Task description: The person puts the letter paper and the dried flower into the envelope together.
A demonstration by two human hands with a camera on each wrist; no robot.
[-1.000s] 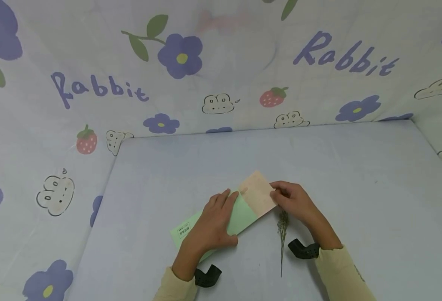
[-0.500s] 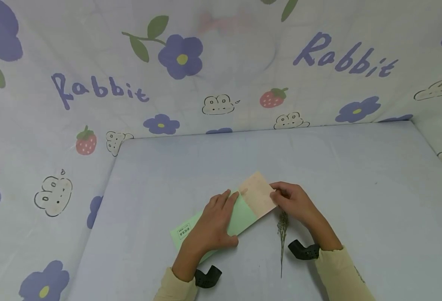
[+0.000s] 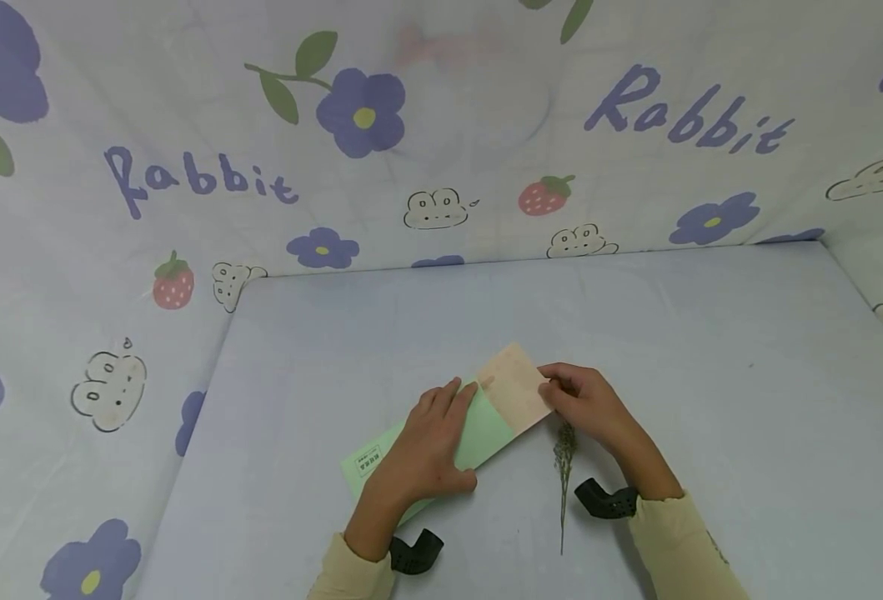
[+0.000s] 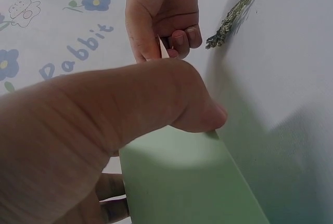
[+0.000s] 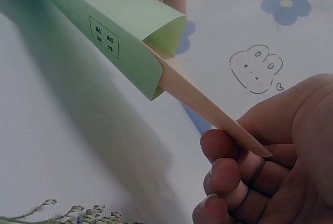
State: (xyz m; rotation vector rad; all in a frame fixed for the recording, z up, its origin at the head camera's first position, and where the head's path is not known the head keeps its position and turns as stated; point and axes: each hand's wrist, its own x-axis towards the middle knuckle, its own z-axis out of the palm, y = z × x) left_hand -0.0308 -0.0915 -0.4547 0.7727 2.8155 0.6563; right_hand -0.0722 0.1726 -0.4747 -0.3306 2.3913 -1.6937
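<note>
A light green envelope slants across the middle of the table, a printed stamp box on its surface. My left hand grips it across its width, thumb along the near edge and fingers at the far edge. Out of the envelope's bulging open end, seen in the right wrist view, sticks a peach sheet of paper; its inner part is hidden inside. Thumb and fingers of my right hand pinch the sheet's outer end. Just below that hand lies a dried flower sprig, apart from the paper.
The table has a plain pale cover. A cloth printed with flowers, strawberries and "Rabbit" lettering rises behind it and at the sides. Black curved pieces sit at both wrists.
</note>
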